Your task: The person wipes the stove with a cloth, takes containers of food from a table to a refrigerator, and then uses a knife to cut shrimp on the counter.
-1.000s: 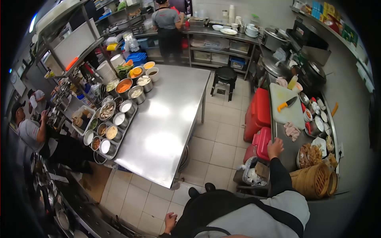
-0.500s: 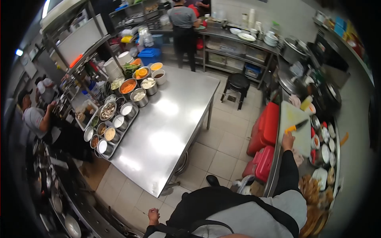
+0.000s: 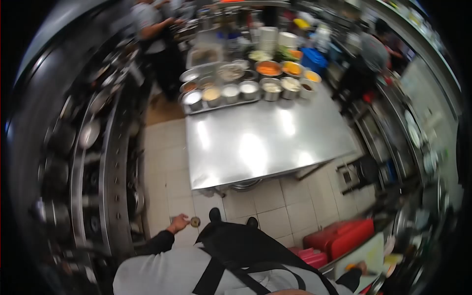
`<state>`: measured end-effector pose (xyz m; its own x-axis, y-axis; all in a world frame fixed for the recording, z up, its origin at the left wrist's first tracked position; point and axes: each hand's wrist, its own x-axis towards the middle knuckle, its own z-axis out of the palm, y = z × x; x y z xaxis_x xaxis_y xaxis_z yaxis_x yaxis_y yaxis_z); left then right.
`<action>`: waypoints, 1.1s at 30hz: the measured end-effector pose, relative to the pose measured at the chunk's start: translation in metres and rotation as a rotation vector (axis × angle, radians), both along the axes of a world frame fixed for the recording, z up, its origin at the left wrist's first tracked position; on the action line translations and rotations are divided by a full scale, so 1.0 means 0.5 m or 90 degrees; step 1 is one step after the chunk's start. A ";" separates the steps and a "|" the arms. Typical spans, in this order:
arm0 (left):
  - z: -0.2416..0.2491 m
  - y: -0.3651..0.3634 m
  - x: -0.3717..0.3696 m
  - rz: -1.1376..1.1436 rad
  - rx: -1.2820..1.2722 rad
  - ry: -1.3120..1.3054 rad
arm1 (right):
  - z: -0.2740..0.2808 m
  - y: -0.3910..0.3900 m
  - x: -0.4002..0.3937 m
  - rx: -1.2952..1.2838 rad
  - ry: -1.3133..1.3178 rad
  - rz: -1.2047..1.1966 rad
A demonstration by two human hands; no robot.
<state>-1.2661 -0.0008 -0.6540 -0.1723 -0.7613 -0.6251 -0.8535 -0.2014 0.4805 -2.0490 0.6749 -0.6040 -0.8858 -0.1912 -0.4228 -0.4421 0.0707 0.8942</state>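
My left hand [image 3: 178, 224] hangs low over the tiled floor at my side, its fingers loosely apart with nothing seen in them. Just beyond its fingertips is a small round brownish disc [image 3: 195, 221], apparently on the floor. At the lower right, my right hand [image 3: 362, 268] is over the pale cutting board [image 3: 375, 250], right beside the orange handle of a knife [image 3: 350, 266]. Blur and small size hide whether its fingers grip that handle, and the blade does not show clearly.
A steel table [image 3: 223, 142] stands before me, with a tray [image 3: 223, 106] of filled containers along its far side. Stoves with pans [image 3: 90, 134] line the left. Red containers [image 3: 339, 238] and a black stool [image 3: 361, 172] are on the right. A co-worker [image 3: 155, 39] stands beyond the table.
My view has swung left, so the table is now ahead and the cutting board is at the lower right. My left hand shows higher in view. My right hand stays by the knife handle.
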 end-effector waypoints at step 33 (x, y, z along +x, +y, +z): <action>-0.070 0.347 0.591 0.839 -0.118 0.114 | 0.259 -1.750 1.523 -0.646 -1.372 -0.160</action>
